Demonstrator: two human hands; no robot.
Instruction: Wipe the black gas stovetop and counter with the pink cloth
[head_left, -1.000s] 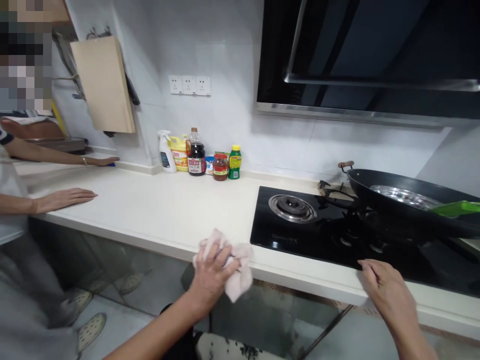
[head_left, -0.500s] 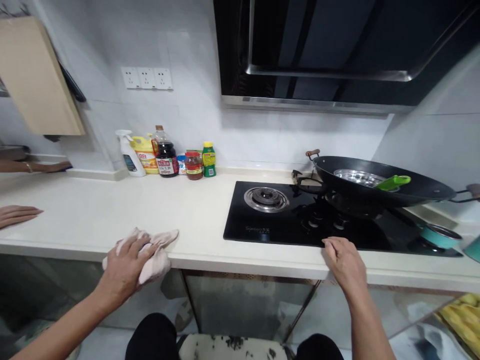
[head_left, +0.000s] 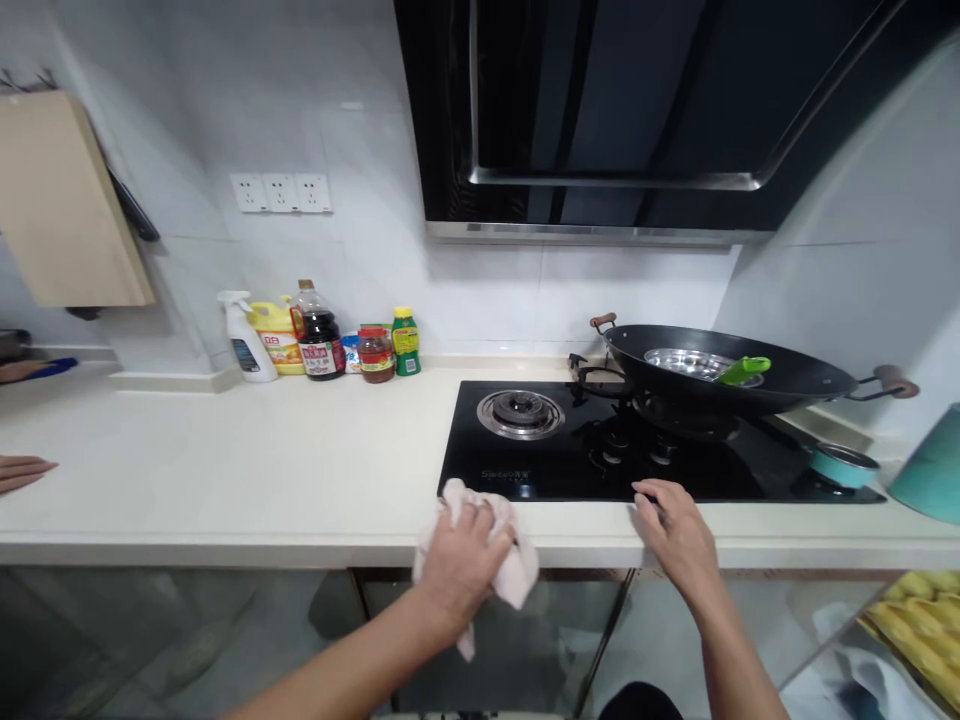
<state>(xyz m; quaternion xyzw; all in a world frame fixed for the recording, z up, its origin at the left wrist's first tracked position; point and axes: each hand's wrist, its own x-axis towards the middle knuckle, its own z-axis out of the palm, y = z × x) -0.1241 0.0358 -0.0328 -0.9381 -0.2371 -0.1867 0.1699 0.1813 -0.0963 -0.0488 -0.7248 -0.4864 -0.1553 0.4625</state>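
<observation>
The cloth [head_left: 519, 578] lies directly beneath the left hand [head_left: 463, 565], at the front edge of the bench [head_left: 225, 470]. Part of it hangs below that edge. The cloth is bunched and shows no clear long axis; its far corner meets the near left corner of the hob [head_left: 555, 472] in this view, but contact there cannot be confirmed. The left hand holds the cloth, fingers bent over it. The right hand [head_left: 677, 530] is the farther of the two, well apart to the right. It rests at the bench edge in front of the hob, fingers loosely curled; no held object shows, and the palm is hidden.

Count of items:
- Cloth: one.
- Hob: one, with two knobs visible and one uncovered burner [head_left: 520, 412] at left.
- Wok [head_left: 795, 380]: one, above the right part of the hob, containing one steel dish [head_left: 679, 362] and one green handle [head_left: 744, 371].
- Teal pot [head_left: 844, 468]: one, at the hob's right end.
- Against the wall: one spray bottle [head_left: 247, 340], one yellow jug [head_left: 277, 335], one dark bottle [head_left: 319, 335], one jar [head_left: 375, 357], one green bottle [head_left: 406, 345].
- Sockets [head_left: 280, 193]: three.
</observation>
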